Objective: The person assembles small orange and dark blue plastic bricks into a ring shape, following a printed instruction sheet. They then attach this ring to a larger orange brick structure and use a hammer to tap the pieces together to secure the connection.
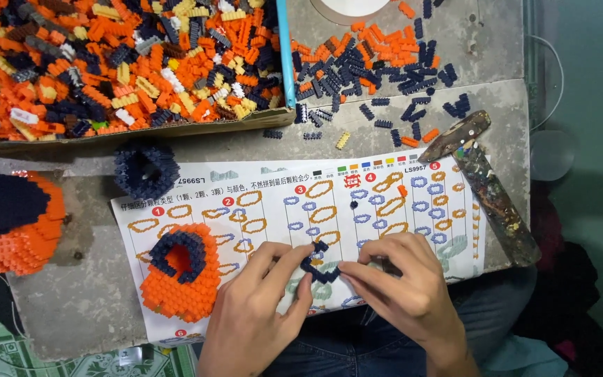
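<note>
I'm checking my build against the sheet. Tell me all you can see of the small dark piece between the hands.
The small dark piece is a short curved chain of tiny navy plastic bricks, bent like an open hook. It hangs just above the instruction sheet, near its lower edge. The left hand pinches one end, and the right hand pinches the other.

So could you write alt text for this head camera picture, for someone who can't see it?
Two hands, left hand and right hand, pinch a small chain of dark blue bricks over an instruction sheet. An orange and blue brick model sits nearby, below a tray of loose bricks; a hammer lies at right.
</note>
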